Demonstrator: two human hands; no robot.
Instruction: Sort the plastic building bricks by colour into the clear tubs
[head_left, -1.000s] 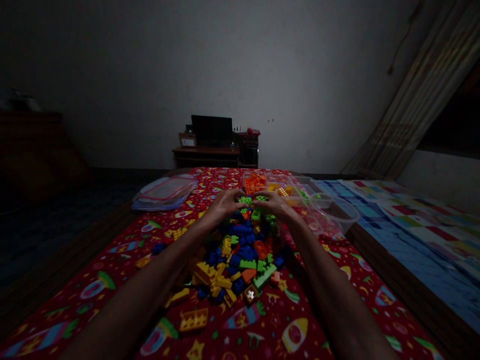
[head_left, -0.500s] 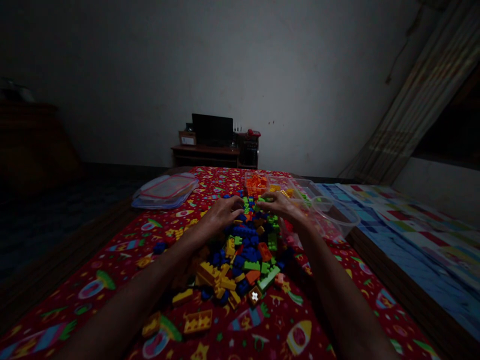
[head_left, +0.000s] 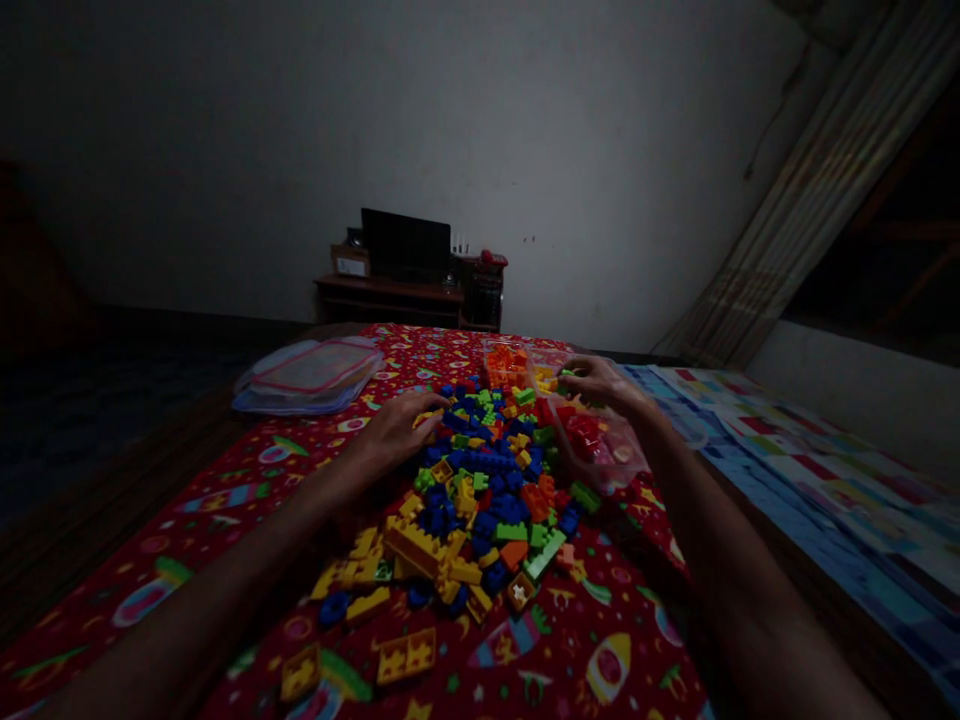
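Note:
A heap of mixed toy building bricks (head_left: pixel 487 462) in blue, yellow, green and orange lies on the red patterned cloth. At the heap's left edge, my left hand (head_left: pixel 397 428) has its fingers curled on a yellow toy brick (head_left: pixel 427 417). My right hand (head_left: pixel 600 382) is over the clear containers at the right, pinching a green toy brick (head_left: pixel 567 373). Beneath and beside it, one clear box (head_left: pixel 634 462) contains red bricks, and orange bricks (head_left: pixel 507 362) fill a container farther back. Yellow bricks (head_left: pixel 546 378) sit in the compartment between them.
Stacked clear lids (head_left: pixel 311 375) with red and blue rims lie on the cloth's left side. Loose yellow bricks (head_left: pixel 406 655) are near the front. A checkered bedspread (head_left: pixel 825 440) stretches along the right. A monitor (head_left: pixel 406 245) stands on a low desk by the wall.
My right hand has moved right from the heap to above the containers with a green brick. My left hand has drawn back leftwards to the heap's edge. The view has shifted slightly.

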